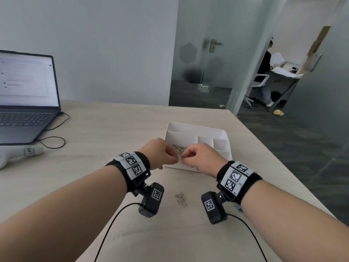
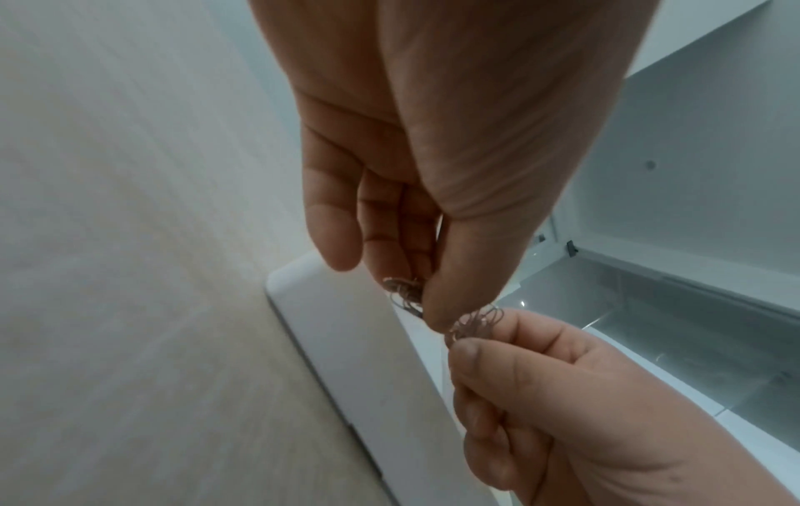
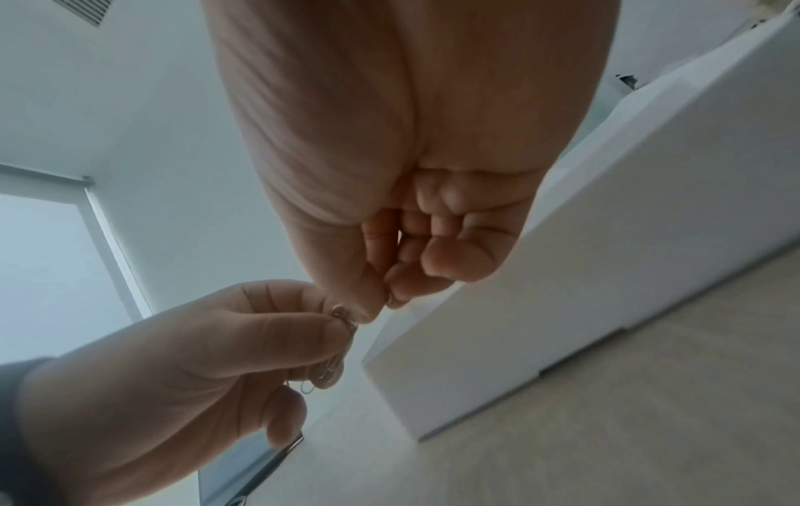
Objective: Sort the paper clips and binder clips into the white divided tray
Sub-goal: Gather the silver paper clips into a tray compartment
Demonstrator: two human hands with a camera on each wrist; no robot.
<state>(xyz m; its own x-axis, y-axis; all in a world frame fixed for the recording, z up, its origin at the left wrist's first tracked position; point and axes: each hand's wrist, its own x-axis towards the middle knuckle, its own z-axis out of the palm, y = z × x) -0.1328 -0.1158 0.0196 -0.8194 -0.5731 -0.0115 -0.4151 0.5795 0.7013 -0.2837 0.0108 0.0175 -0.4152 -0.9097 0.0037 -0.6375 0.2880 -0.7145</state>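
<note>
The white divided tray [image 1: 196, 127] lies on the table ahead of me, with a heap of silver paper clips [image 1: 177, 147] in its near left compartment. Both hands meet above the tray's front edge. My left hand [image 1: 174, 158] pinches one end of a tangled bunch of paper clips [image 2: 402, 291], and my right hand [image 1: 186, 156] pinches the other end [image 2: 476, 321]. The wrist views show the tangle between thumb and fingers of each hand [image 3: 342, 318]. A few loose paper clips [image 1: 181, 199] lie on the table between my wrists. No binder clip is plainly visible.
An open laptop [image 1: 24, 97] with its black cable [image 1: 54, 138] sits at the far left, and a grey object [image 1: 18, 154] lies in front of it. A small blue item [image 1: 240, 208] peeks out by my right forearm. The table's right edge [image 1: 283, 167] runs close to the tray.
</note>
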